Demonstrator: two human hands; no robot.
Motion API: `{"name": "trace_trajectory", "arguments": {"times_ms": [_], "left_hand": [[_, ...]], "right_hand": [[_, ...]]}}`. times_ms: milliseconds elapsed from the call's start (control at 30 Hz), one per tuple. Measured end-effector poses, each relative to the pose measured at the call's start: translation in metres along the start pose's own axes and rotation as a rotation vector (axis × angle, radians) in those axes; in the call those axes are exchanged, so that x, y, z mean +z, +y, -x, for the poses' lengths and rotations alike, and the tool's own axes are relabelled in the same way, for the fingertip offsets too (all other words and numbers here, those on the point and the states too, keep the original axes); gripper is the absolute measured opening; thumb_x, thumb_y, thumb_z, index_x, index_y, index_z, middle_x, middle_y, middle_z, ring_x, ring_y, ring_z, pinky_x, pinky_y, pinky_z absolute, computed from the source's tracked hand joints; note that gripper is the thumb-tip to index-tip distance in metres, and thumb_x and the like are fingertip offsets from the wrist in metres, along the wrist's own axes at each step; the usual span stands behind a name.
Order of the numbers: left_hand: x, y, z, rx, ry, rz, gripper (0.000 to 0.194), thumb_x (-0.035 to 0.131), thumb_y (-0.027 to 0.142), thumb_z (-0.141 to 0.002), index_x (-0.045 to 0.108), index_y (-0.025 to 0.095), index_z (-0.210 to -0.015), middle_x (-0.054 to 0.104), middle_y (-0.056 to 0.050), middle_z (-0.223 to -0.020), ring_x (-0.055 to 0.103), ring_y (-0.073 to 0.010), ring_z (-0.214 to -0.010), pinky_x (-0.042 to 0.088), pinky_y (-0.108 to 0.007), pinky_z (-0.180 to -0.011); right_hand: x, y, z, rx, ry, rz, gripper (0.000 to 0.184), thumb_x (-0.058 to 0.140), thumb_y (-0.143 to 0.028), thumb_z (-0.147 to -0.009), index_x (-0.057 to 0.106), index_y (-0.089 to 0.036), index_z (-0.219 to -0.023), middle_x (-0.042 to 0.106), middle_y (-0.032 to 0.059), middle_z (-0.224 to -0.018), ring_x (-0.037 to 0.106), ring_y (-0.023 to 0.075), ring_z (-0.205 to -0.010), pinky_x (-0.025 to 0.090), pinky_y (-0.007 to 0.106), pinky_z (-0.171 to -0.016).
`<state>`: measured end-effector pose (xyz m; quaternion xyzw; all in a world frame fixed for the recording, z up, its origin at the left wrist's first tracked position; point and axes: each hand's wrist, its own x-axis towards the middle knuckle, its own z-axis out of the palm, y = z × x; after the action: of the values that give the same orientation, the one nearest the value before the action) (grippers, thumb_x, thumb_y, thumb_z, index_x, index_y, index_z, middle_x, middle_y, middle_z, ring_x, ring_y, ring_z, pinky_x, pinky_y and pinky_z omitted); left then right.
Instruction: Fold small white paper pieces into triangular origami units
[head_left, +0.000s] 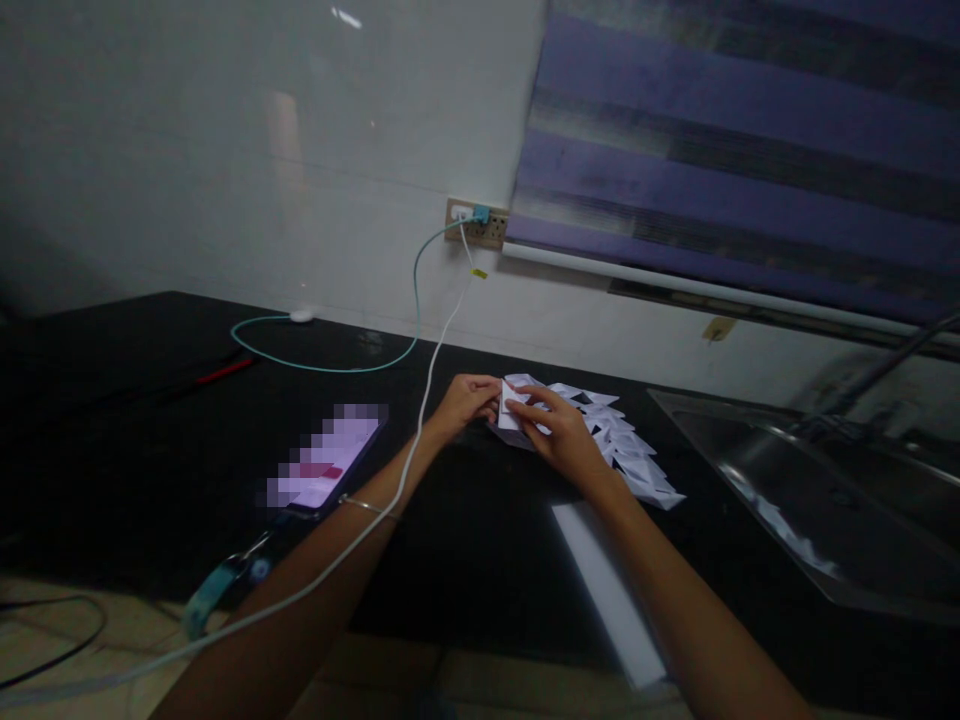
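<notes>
My left hand and right hand meet over the dark worktop, pinching a small folded white paper between them, the left at its left edge and the right with fingertips on its face. The folded paper lies at the left end of a cluster of pointed white paper pieces, left of the sink. A flat white strip lies beside my right forearm, on its left. A lit phone rests left of my left forearm, and a white cable crosses that forearm.
</notes>
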<state>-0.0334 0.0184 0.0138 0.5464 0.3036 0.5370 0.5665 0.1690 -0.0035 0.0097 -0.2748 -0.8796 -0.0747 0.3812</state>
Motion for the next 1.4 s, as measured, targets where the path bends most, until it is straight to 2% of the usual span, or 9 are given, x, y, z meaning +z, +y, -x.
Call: {"name": "trace_trajectory", "arguments": {"times_ms": [167,267,500,867,1000,1100,1200,1300,1400], "left_hand": [[0.002,0.002,0.003,-0.001,-0.012,-0.007,0.041,0.079,0.045,-0.075,0.073,0.007,-0.087,0.064,-0.002,-0.062,0.055,-0.0070,-0.049,0.043,-0.018,-0.045],[0.006,0.008,0.007,0.021,0.042,-0.082,0.038,0.082,0.041,-0.073,0.075,0.008,-0.088,0.068,-0.003,-0.066,0.055,-0.0069,-0.049,0.044,-0.018,-0.046],[0.008,0.009,0.009,0.070,0.050,-0.188,0.035,0.079,0.040,-0.076,0.074,0.008,-0.088,0.063,0.001,-0.054,0.053,-0.0071,-0.041,0.041,-0.019,-0.044],[0.007,0.008,0.007,0.115,0.072,-0.234,0.032,0.078,0.041,-0.076,0.069,0.010,-0.074,0.061,0.001,-0.053,0.049,-0.0064,-0.041,0.036,-0.018,-0.042],[0.007,0.008,0.008,0.129,0.059,-0.251,0.034,0.078,0.043,-0.076,0.070,0.010,-0.077,0.064,0.000,-0.057,0.050,-0.0064,-0.042,0.037,-0.019,-0.043],[0.006,0.005,0.008,0.139,0.052,-0.259,0.034,0.076,0.044,-0.079,0.071,0.010,-0.081,0.062,0.000,-0.056,0.051,-0.0072,-0.043,0.037,-0.019,-0.044],[0.006,0.004,0.007,0.145,0.046,-0.281,0.030,0.073,0.041,-0.081,0.070,0.011,-0.079,0.060,0.001,-0.054,0.049,-0.0073,-0.041,0.035,-0.019,-0.042],[0.008,0.004,0.008,0.148,0.021,-0.337,0.026,0.071,0.037,-0.083,0.068,0.011,-0.076,0.058,0.002,-0.052,0.047,-0.0070,-0.040,0.032,-0.019,-0.042],[0.009,0.003,0.009,0.151,-0.001,-0.384,0.024,0.068,0.035,-0.084,0.068,0.012,-0.077,0.057,0.003,-0.051,0.047,-0.0070,-0.039,0.030,-0.019,-0.041]], "right_hand": [[-0.002,-0.001,0.000,0.024,0.000,-0.016,0.033,0.058,-0.020,-0.095,0.068,-0.030,-0.125,0.065,0.0103,-0.123,0.066,0.0215,-0.105,0.058,0.040,-0.087],[-0.003,-0.003,-0.001,0.029,0.001,-0.034,0.033,0.059,-0.021,-0.095,0.068,-0.031,-0.125,0.065,0.0096,-0.121,0.066,0.0212,-0.104,0.057,0.039,-0.088],[-0.001,-0.002,-0.002,0.044,-0.013,-0.032,0.030,0.061,-0.026,-0.094,0.070,-0.031,-0.122,0.064,0.0093,-0.117,0.065,0.0211,-0.101,0.057,0.039,-0.086],[0.002,-0.007,-0.004,0.173,0.071,-0.215,0.024,0.063,-0.027,-0.093,0.075,-0.029,-0.113,0.071,0.0076,-0.112,0.068,0.0209,-0.102,0.056,0.040,-0.090],[0.003,-0.010,-0.004,0.286,0.071,-0.372,0.023,0.066,-0.033,-0.090,0.077,-0.029,-0.111,0.072,0.0078,-0.115,0.068,0.0216,-0.104,0.058,0.037,-0.082],[0.003,-0.011,-0.006,0.441,0.080,-0.564,0.035,0.069,-0.040,-0.087,0.073,-0.028,-0.119,0.071,0.0082,-0.119,0.068,0.0224,-0.107,0.059,0.033,-0.077],[0.006,-0.010,-0.008,0.611,0.148,-0.716,0.050,0.073,-0.043,-0.081,0.066,-0.024,-0.127,0.075,0.0072,-0.101,0.070,0.0198,-0.089,0.057,0.030,-0.072],[0.009,-0.004,-0.008,0.755,0.106,-0.749,0.042,0.076,-0.047,-0.076,0.074,-0.016,-0.103,0.073,0.0044,-0.078,0.064,0.0157,-0.066,0.050,0.026,-0.057],[0.010,0.001,-0.005,0.787,0.025,-0.736,0.037,0.076,-0.048,-0.075,0.076,-0.013,-0.085,0.072,0.0046,-0.074,0.060,0.0134,-0.061,0.045,0.025,-0.056]]}}
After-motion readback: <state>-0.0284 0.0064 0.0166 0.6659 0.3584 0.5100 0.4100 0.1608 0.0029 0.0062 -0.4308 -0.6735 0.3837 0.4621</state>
